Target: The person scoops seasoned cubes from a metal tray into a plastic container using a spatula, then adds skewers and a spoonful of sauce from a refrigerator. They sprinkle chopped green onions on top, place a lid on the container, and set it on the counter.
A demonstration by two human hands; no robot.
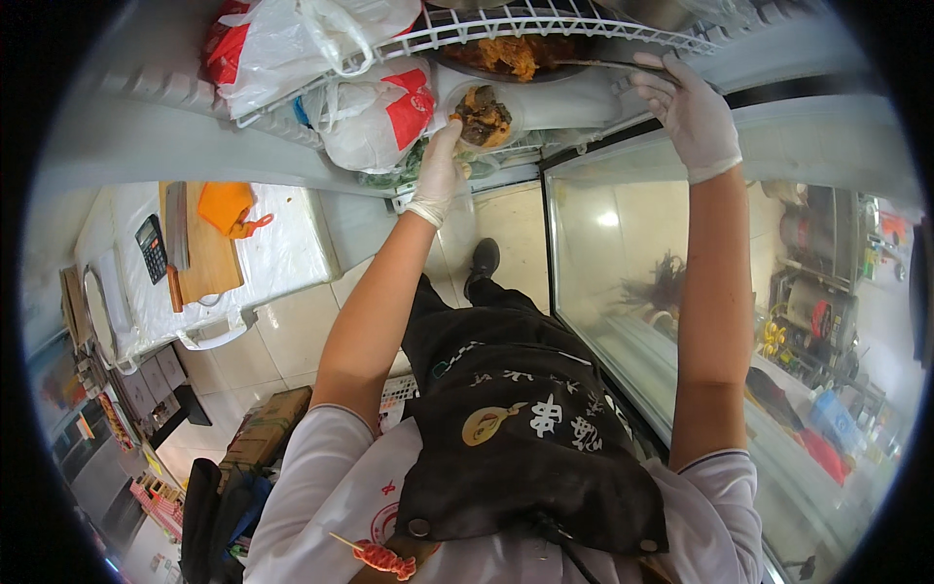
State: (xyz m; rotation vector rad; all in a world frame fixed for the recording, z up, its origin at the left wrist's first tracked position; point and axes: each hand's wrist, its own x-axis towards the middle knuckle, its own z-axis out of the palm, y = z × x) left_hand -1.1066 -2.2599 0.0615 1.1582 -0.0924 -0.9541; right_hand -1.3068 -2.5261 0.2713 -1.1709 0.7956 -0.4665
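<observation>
The right hand (693, 122), in the upper right of the frame, has its fingers closed on the handle of a utensil (615, 64). The long axis of this utensil lies nearly level across the picture, and its far end points left, to the orange food (511, 56) in the pan (477, 70). At upper middle, the left hand (441, 173) grips a cup (515, 109), whose mouth faces the camera. Above the pan runs a wire shelf (603, 35).
</observation>
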